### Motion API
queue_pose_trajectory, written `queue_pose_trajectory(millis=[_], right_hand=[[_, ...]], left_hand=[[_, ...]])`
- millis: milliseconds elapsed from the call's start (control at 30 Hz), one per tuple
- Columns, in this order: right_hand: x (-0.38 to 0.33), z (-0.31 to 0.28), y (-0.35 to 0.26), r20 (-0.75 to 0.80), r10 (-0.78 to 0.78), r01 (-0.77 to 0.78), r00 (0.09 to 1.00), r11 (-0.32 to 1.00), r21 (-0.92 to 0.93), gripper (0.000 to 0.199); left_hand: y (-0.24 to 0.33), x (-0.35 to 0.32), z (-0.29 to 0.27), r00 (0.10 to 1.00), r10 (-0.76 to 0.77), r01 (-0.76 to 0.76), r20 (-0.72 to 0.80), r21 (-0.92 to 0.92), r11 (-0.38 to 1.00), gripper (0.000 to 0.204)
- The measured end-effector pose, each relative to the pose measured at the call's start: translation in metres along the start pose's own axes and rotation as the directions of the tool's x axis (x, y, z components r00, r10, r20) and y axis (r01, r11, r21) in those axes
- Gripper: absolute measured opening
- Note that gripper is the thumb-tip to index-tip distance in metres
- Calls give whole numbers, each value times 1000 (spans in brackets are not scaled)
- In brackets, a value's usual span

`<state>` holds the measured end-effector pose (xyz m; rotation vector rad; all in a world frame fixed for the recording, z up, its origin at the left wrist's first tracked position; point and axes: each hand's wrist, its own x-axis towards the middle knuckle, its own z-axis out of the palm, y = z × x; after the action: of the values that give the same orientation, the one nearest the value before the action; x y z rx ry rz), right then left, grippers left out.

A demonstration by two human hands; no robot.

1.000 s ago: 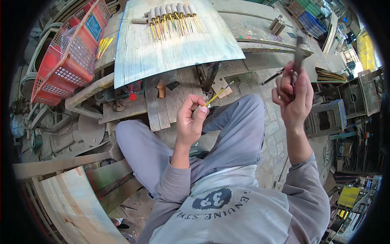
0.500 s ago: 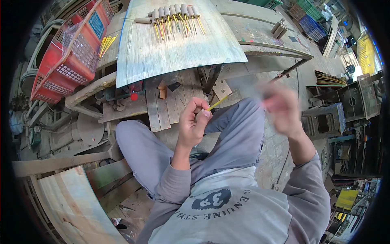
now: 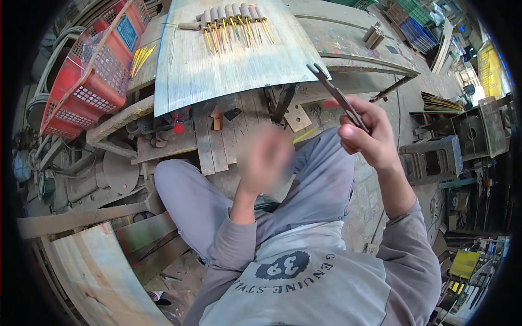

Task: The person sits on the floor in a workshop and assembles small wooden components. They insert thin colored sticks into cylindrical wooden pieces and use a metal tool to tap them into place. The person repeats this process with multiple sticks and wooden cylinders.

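Note:
My right hand [image 3: 370, 133] is closed around a dark metal tool [image 3: 341, 100], which points up and to the left with a small forked tip and a notch below it. The tip hangs in front of the near right corner of the pale board [image 3: 217, 81]. Above my lap my left hand [image 3: 265, 157] is smeared, so its fingers do not show clearly. A thin yellow stick [image 3: 304, 135] sticks out from it toward the right. Far up on the board lies a row of grey cylinders with yellow sticks [image 3: 231, 17] pointing toward me.
A red plastic crate [image 3: 92, 81] stands at the left, beside a bundle of yellow sticks [image 3: 142, 61]. Several short grey cylinders [image 3: 373, 36] stand on the wooden bench at the far right. A metal stool [image 3: 432, 157] is on the floor to my right.
My right hand, blurred before, is now steadier and shows the dark metal tool raised in it. My left hand has become smeared, while the yellow stick still points out to the right.

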<state>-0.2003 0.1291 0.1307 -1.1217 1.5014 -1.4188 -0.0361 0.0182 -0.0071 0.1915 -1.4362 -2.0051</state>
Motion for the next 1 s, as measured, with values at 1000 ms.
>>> queue_pose_trajectory(millis=[1000], right_hand=[[8, 25, 26, -322, -161, 192, 933, 979, 68, 15]], left_hand=[[4, 1, 5, 997, 67, -70, 32, 131, 989, 27]])
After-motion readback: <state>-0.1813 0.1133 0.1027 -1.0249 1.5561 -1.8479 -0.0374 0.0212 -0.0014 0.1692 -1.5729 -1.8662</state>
